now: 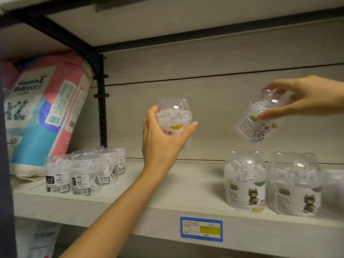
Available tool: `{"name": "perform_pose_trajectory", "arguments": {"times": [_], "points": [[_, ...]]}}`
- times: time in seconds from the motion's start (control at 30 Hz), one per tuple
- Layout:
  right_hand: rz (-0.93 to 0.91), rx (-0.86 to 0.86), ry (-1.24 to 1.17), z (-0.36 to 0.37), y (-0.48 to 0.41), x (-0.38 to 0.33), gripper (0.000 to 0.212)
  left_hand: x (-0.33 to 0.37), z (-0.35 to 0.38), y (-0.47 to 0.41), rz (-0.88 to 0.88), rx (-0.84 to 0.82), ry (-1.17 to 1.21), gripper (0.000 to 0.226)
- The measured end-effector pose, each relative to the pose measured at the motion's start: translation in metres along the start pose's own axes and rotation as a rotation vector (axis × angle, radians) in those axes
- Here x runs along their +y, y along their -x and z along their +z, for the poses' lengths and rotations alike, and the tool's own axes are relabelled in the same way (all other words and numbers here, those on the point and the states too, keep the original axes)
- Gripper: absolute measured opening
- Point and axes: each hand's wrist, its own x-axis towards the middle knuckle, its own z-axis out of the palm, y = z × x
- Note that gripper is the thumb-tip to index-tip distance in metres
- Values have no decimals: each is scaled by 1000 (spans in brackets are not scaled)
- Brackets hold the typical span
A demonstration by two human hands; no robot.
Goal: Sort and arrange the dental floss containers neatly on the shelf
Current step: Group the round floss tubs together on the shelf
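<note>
My left hand (162,140) grips a clear bear-shaped floss jar (174,112) with a yellow-marked label, held upright in the air above the middle of the shelf (167,185). My right hand (305,98) holds a second clear floss jar (260,121) by its top, tilted, above two bear-shaped jars with cat labels, one at left (245,181) and one at right (295,185), which stand side by side at the shelf's right. A cluster of smaller cylindrical floss jars (83,172) stands at the shelf's left.
A large pink, blue and white soft pack (44,116) leans at the far left against a black upright bracket (101,101). A blue-framed price tag (201,229) sits on the shelf's front edge. Another clear container (335,185) is partly visible at the right edge.
</note>
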Motion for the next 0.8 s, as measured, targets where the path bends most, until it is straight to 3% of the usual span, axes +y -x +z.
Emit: {"name": "perform_pose_trajectory", "arguments": {"times": [0.1, 0.23, 0.43, 0.73, 0.8], "points": [[41, -22, 8, 2, 5, 1, 87, -3, 20, -20, -130, -65, 52, 84], [104, -46, 11, -2, 8, 16, 88, 10, 60, -34, -227, -205, 54, 80], [63, -253, 26, 12, -8, 40, 61, 26, 108, -20, -256, -515, -166, 106], [-32, -569, 56, 47, -20, 52, 49, 35, 113, -5, -470, -927, -359, 81], [-28, -606, 54, 50, -19, 53, 48, 35, 112, -5, -479, -992, -393, 53]]}}
